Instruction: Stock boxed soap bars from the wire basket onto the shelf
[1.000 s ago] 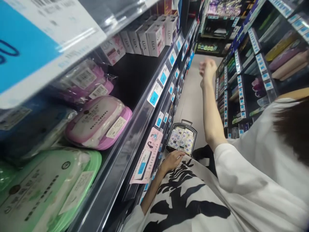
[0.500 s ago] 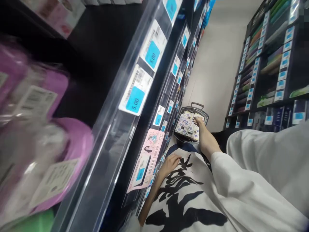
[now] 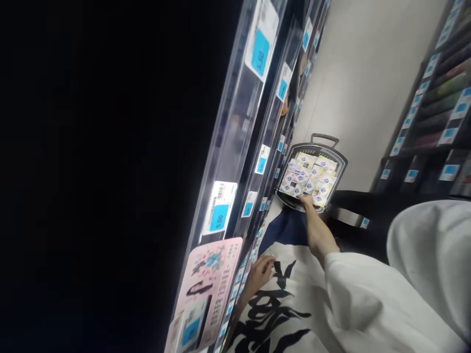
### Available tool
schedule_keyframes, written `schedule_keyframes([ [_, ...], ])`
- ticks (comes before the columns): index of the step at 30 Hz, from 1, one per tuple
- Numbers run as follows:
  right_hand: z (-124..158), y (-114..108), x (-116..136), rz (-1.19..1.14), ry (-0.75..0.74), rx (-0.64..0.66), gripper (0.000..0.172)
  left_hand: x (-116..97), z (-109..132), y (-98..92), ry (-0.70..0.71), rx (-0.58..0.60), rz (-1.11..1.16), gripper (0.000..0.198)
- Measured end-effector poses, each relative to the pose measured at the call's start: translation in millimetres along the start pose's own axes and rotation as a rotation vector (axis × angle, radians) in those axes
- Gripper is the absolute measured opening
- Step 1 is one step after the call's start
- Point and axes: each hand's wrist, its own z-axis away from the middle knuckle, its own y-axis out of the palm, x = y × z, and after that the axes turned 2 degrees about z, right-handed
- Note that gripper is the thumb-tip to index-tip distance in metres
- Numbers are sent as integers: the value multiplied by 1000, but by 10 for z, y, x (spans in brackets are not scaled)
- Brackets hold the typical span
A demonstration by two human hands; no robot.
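A dark shopping basket (image 3: pixel 345 169) with a grey rim and a raised handle stands on the floor ahead of me. It is filled with small white boxed packs (image 3: pixel 311 177) bearing purple-blue labels, probably soap, though the print is too small to read. My right hand (image 3: pixel 307 200) reaches down to the near side of the packs, fingers stretched onto them; I cannot make out any single pack lifted. In front of my white shirt, close to the shelf edge, my left hand (image 3: pixel 262 270) hangs loosely curled, with nothing visible in it.
On the left runs a dark shelf with a clear price rail (image 3: pixel 235 117) and several price tags. A pink promotional card (image 3: pixel 211 279) sticks out from it. The pale aisle floor (image 3: pixel 353 88) lies beyond, and another stocked shelf (image 3: pixel 441 108) stands on the right.
My view has turned, so purple packaged goods on the left shelf have left the picture. My right hand has moved from the packs' far right to their near side.
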Motion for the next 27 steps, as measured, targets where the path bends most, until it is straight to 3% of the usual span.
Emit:
schedule_keyframes([
  [2,-195,204,-81,53,28,31,36,55,40,40,-62,-11,21,31],
  [5,-484,406,-134,114,-50,23,48,142,111,86,-135,-11,40,32],
  [12,-1105,620,34,313,-255,-37,59,346,311,172,-356,-131,82,32],
  [16,-1232,753,65,496,-333,-47,55,427,354,233,-362,-140,99,33],
  [22,-1339,928,34,513,-310,-148,45,462,380,307,-506,-165,86,30],
  [27,-1453,956,3,531,-385,-145,40,387,331,324,-560,-156,61,29],
])
